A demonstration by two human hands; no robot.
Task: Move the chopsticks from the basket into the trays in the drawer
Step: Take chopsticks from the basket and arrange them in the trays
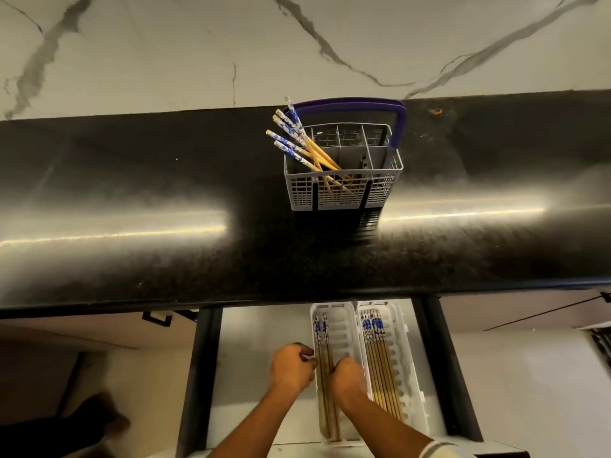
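Observation:
A grey cutlery basket (344,190) with a purple handle stands on the black counter. Several blue-and-white patterned chopsticks (297,140) lean out of its left compartment. Below the counter an open drawer (258,342) holds two white trays side by side. The left tray (340,328) has two chopsticks (321,328) lying lengthwise. The right tray (398,328) holds several chopsticks (375,338). My left hand (291,368) curls its fingers at the left tray's left rim. My right hand (347,375) is inside that tray, its fingers curled down onto the two chopsticks.
The black counter (165,209) runs the full width under a marble wall. Dark drawer rails (198,375) flank the drawer. A cabinet handle (158,317) is at the left. A dark foot shape (99,424) is on the floor at the lower left.

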